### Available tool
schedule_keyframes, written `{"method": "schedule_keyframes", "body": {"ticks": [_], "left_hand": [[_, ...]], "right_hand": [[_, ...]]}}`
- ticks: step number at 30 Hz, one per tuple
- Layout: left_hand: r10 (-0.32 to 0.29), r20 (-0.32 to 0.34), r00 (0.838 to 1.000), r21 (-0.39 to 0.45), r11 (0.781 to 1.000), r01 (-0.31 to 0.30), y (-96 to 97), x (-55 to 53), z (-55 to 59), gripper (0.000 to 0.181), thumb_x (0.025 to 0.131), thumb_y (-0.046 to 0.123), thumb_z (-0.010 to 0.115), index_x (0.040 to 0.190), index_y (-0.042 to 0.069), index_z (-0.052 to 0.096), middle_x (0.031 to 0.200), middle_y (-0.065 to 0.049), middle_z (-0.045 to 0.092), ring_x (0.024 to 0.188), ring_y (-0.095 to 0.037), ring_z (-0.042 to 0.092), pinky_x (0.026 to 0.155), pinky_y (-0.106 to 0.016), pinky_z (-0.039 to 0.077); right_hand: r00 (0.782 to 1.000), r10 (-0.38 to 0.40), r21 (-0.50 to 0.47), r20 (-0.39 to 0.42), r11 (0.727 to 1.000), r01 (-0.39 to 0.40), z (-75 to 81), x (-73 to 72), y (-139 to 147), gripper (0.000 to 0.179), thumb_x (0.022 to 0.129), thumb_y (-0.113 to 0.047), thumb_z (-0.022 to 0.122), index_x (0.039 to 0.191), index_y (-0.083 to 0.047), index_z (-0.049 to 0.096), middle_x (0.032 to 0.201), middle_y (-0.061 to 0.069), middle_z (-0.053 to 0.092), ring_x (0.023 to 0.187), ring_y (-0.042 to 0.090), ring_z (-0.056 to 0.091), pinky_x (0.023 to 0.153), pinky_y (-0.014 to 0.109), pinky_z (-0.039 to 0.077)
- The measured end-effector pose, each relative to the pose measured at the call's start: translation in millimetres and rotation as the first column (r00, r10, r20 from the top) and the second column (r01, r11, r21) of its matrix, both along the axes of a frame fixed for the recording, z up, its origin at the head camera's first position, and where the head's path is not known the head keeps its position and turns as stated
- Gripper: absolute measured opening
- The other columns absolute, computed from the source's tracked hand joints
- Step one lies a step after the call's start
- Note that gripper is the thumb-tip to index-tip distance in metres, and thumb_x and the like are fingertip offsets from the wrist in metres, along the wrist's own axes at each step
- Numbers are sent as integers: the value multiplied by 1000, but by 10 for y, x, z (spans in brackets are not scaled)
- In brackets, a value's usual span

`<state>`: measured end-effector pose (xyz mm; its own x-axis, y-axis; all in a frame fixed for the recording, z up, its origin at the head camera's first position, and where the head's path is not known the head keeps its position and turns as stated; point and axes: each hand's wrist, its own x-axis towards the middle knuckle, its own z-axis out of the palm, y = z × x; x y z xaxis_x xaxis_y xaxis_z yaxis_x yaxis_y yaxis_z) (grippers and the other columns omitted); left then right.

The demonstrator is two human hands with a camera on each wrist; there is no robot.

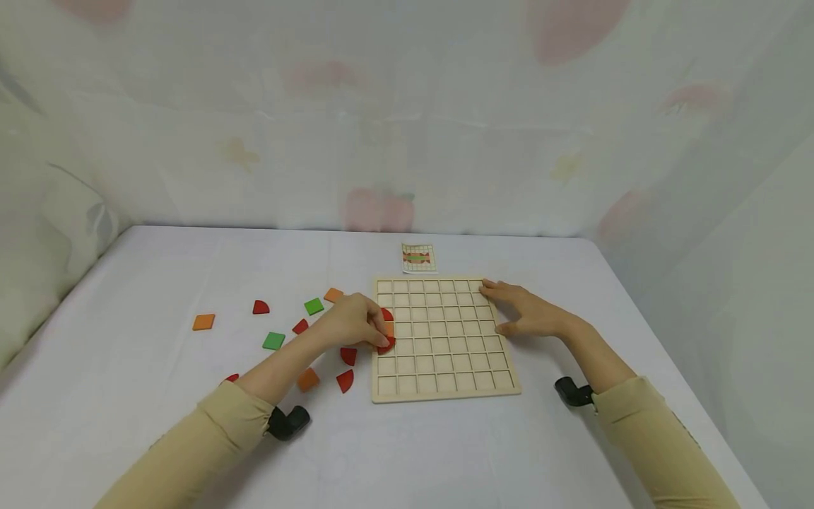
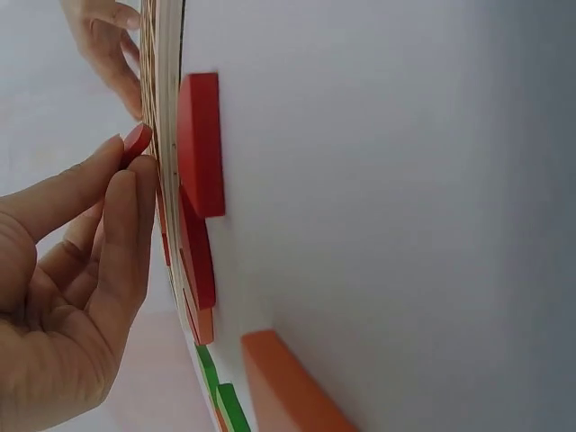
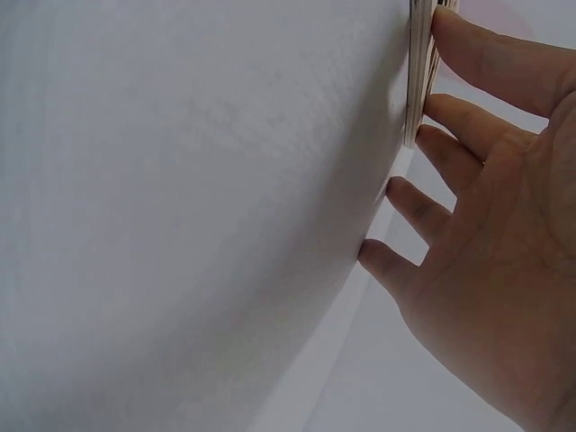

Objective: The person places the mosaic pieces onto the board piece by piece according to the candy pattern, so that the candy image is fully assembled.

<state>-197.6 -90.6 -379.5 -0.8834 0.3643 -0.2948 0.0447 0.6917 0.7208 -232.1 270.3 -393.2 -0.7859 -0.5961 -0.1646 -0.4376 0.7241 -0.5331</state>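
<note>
Left hand [image 1: 346, 322]: fingers pinch a red quarter-round piece [image 2: 138, 141] at the left-hand column of the grid board [image 1: 441, 346]. Just beyond these fingers, an orange square [image 1: 390, 329] and a second red piece [image 1: 386, 314] sit on the board. Right hand [image 1: 533, 312]: fingers spread, touching board's right edge. Loose tiles [image 1: 274, 341] lie on the surface [image 1: 407, 459], mostly left of the left fingers.

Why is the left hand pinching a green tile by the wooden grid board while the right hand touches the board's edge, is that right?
Not quite: the tile is red, not green, as the left wrist view shows. The left hand does pinch it by the wooden grid board, whose edge the right hand touches.
</note>
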Motion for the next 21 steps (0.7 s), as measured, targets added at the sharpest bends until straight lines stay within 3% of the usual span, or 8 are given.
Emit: {"method": "schedule_keyframes", "body": {"ticks": [21], "left_hand": [[-42, -94, 995, -105, 994, 32, 61, 82, 23, 14, 78, 15, 82, 72, 12, 69, 64, 2, 65, 60, -9, 56, 57, -21, 42]], "right_hand": [[1000, -5, 7, 1, 1000, 5, 15, 21, -13, 81, 84, -22, 65, 154, -2, 29, 165, 16, 19, 152, 46, 13, 118, 68, 13]]}}
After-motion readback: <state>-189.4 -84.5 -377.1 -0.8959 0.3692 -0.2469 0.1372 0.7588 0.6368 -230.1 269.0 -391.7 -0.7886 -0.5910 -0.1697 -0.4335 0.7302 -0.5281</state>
